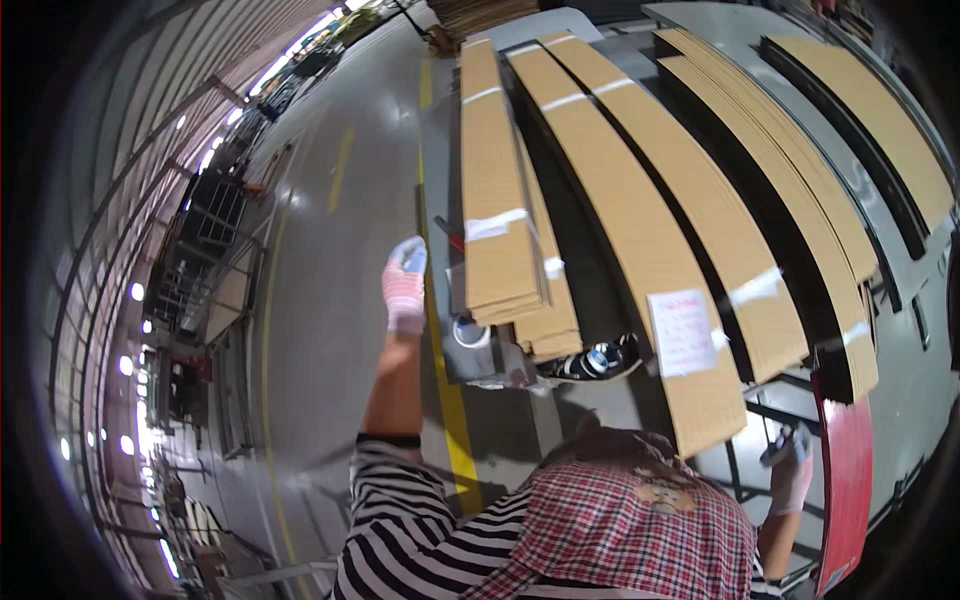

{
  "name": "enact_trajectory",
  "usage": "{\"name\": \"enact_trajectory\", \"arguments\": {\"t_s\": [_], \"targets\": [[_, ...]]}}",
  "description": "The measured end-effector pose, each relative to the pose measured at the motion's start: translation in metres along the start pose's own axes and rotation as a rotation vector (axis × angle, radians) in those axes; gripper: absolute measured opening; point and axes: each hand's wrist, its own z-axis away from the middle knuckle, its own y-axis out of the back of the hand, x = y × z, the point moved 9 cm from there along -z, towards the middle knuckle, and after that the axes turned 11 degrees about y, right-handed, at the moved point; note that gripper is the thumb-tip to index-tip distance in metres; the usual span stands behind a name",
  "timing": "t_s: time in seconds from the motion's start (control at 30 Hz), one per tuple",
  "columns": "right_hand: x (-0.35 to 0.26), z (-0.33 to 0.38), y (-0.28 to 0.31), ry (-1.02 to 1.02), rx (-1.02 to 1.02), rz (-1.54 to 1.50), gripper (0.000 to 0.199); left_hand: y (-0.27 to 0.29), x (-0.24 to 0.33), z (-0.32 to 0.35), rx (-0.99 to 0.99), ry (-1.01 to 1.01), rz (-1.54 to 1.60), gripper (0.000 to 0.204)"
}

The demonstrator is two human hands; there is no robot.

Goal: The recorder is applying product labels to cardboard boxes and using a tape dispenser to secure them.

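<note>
Head view: the left hand, gloved, is raised with fingers curled around a small pale object near the left edge of the grey platform, just beside the nearest bundle of flat cardboard strips. The right hand, low by the red post, is closed on a small dark tool. It looks like handling taped bundles; the next move likely needs both hands brought onto the near bundle's end.

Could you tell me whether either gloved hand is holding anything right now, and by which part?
Neither grip can be told for certain. The left hand is raised beside the cardboard stacks, apparently empty; the right hand seems closed around something small and dark.
</note>
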Motion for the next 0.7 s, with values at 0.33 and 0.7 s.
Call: {"name": "enact_trajectory", "arguments": {"t_s": [0.33,0.7], "targets": [[0.029,0.062,-0.086,-0.053,-0.047,0.093,0.042,-0.024,-0.173,-0.148,-0.417,-0.063,-1.458,0.062],[0.054,0.079,-0.087,-0.175,0.101,0.148,0.039,-0.008,-0.201,-0.177,-0.230,-0.133,-0.782,0.058]]}}
